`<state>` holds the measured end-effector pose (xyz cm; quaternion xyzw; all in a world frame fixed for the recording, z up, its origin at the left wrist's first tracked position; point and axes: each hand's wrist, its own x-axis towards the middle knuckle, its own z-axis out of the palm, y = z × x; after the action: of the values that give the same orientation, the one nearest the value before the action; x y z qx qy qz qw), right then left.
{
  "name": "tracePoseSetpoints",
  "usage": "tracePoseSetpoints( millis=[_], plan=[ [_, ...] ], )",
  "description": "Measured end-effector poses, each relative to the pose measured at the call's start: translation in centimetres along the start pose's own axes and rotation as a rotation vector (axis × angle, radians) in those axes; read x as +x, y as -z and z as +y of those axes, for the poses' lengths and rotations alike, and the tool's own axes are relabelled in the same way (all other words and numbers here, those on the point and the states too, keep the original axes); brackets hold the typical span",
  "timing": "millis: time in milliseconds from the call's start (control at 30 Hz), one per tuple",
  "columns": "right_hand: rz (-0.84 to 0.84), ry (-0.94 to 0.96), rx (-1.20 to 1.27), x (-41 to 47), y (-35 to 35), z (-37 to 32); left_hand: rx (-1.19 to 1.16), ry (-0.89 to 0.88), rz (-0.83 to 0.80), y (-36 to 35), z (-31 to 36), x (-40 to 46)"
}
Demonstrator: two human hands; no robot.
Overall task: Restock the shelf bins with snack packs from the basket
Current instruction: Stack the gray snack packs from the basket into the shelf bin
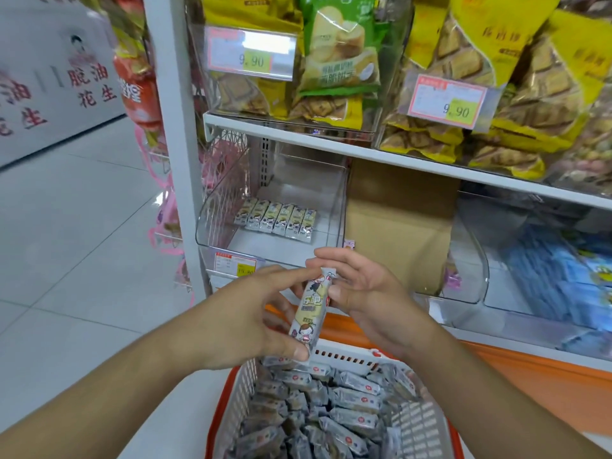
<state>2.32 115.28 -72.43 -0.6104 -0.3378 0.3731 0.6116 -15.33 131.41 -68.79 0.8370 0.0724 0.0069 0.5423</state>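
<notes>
Both of my hands hold one long white snack pack (313, 308) upright above the basket (236, 402). My left hand (251, 319) pinches its lower end between thumb and fingers. My right hand (361, 293) grips its upper part with thumb and fingertips. The white and orange basket below is full of several similar packs (331, 412). Straight ahead, a clear shelf bin (212, 223) holds a single row of several such packs (276, 220) at its back.
A cardboard box (397, 223) fills the slot right of the clear bin. Further right, another clear bin (477, 260) holds blue packs. The upper shelf (331, 140) carries yellow and green biscuit bags. White tiled floor (82, 243) lies left of the shelf upright.
</notes>
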Motion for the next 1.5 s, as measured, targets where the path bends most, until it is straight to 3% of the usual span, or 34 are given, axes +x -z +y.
tracePoseSetpoints(
  millis=[133, 233, 367, 467, 633, 800, 1000, 1500],
  plan=[
    [0.015, -0.015, 0.017, 0.4, -0.3, 0.5, 0.065, -0.003, 0.008, 0.1, -0.9, 0.7],
    [0.095, -0.019, -0.107, 0.7, -0.5, -0.5, 0.112, 0.003, 0.047, 0.5, -1.3, 1.5],
    [0.33, 0.147, -0.66, 1.2, 0.5, -2.9, 0.263, -0.026, 0.206, 2.4, -1.0, 3.5],
    [0.259, 0.152, -0.995, 1.7, 1.7, -3.1, 0.434, -0.043, 0.291, 4.8, -0.9, 6.8],
    [0.107, 0.071, -0.987, 2.1, 2.7, -2.3, 0.664, -0.001, 0.244, 6.8, -2.9, 16.0],
    [0.08, 0.053, -0.965, 2.2, 3.3, -2.3, 0.893, 0.135, 0.155, 6.0, -5.4, 23.8],
    [0.099, 0.093, -0.902, 2.0, 3.6, -1.8, 1.024, 0.129, 0.056, 5.8, -7.6, 28.1],
    [0.045, 0.035, -0.876, 1.6, 3.8, -2.2, 0.835, 0.306, 0.018, 6.1, -7.3, 26.4]
  ],
)
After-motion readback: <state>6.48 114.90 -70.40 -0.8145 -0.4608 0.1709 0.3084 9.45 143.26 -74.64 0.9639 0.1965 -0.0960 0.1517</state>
